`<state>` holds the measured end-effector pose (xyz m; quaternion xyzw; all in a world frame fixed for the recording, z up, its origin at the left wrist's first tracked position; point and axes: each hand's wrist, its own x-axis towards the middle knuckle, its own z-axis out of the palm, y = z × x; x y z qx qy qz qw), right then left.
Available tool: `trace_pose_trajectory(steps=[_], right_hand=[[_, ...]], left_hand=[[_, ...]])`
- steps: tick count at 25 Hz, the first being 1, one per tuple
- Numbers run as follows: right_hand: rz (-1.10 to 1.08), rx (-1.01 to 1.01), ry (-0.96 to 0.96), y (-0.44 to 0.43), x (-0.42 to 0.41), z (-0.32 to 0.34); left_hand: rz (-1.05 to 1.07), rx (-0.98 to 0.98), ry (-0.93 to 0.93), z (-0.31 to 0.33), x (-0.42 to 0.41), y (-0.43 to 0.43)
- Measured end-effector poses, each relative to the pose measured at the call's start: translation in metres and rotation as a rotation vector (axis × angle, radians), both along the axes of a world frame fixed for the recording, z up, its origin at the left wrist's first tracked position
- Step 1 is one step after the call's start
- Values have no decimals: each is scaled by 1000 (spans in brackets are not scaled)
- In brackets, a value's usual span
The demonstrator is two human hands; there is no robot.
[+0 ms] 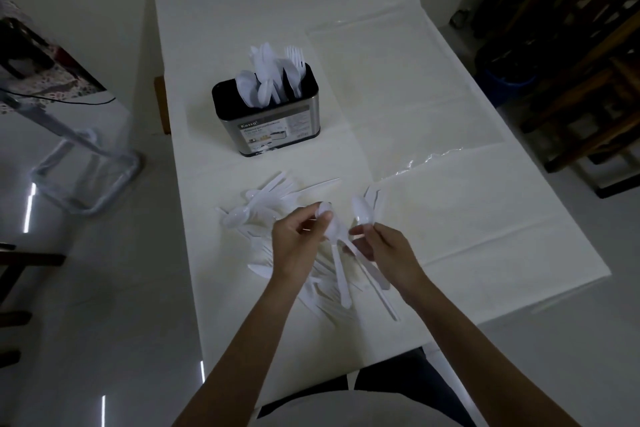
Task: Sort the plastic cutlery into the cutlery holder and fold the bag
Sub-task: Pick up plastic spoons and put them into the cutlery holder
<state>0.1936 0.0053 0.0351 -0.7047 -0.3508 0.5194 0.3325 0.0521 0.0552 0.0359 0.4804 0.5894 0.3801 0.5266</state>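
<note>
**Spoons in both hands, sorting half done**

The pile [242, 217] of loose white cutlery lies under and just left of the left hand [298, 239], which pinches one spoon [335, 236] by its bowl, handle hanging toward the person. The right hand [384, 246] grips a second spoon [362, 213] at the neck, bowl up; whether it holds more I cannot tell. Sorting looks part done. Next, both spoons need carrying to the holder [273, 128] beyond the left hand. The clear bag [398, 80] lies flat beyond the right hand, unfolded.
</note>
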Motion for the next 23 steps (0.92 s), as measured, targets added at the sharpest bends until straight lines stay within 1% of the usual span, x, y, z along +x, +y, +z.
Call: trace_pose_trajectory(steps=[2,3,7,10,11,12,15,16,17,18,21,23], right_hand=[[9,-126,281,-1,-8,3],[13,-153,355,-4,-10,5],[38,-151,357,-22,-11,0],[-50,-174,385,-37,5,-9],[-109,-191,373,-42,13,-12],[-169,-206,351,-47,23,-15],[-264,-233,269,-59,56,-20],[-269,-238,247,-61,65,-20],[-267,-238,229,-62,73,-20],[-259,-235,213,-62,79,-20],[-211,-221,170,-56,89,-19],[-157,-215,150,-48,94,-18]], left_hand=[[-10,1,59,-5,8,-2],[-16,-3,88,-8,11,-2],[-123,-6,105,-15,24,0],[-163,-22,88,-20,41,7],[-177,-17,121,-25,44,9],[-222,14,212,-31,44,10],[-501,145,723,-50,46,0],[-548,187,858,-55,48,-5],[-560,219,942,-57,51,-10],[-550,238,977,-58,55,-13],[-477,247,945,-62,61,-15],[-430,247,964,-66,64,-13]])
